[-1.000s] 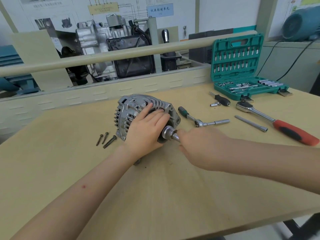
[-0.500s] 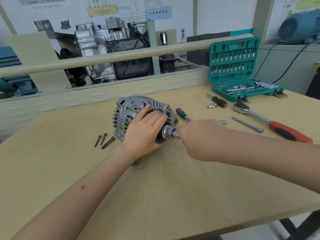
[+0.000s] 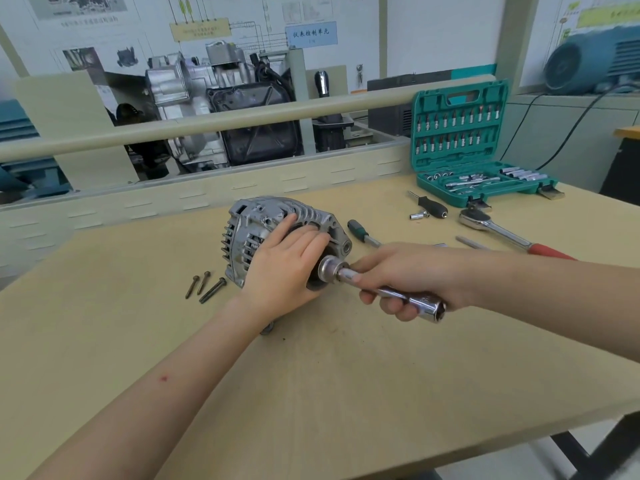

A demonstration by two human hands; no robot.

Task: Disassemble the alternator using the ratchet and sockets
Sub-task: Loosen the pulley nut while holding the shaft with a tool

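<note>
Hidden: my left hand (image 3: 284,268) covers the pulley end of the alternator (image 3: 273,233), fingers lying straight across the housing; the socket's (image 3: 330,269) seat there I cannot make out.
Right hand (image 3: 405,275): fingers curled round a chrome extension bar (image 3: 388,291), socket pressed to the alternator's face.
Cut off: red-handled ratchet (image 3: 512,237), partly behind my forearm.
Surface: pale wooden bench (image 3: 311,393); three bolts (image 3: 206,287) just left of the alternator.
Room: open green socket case (image 3: 467,147) at the back right.
</note>
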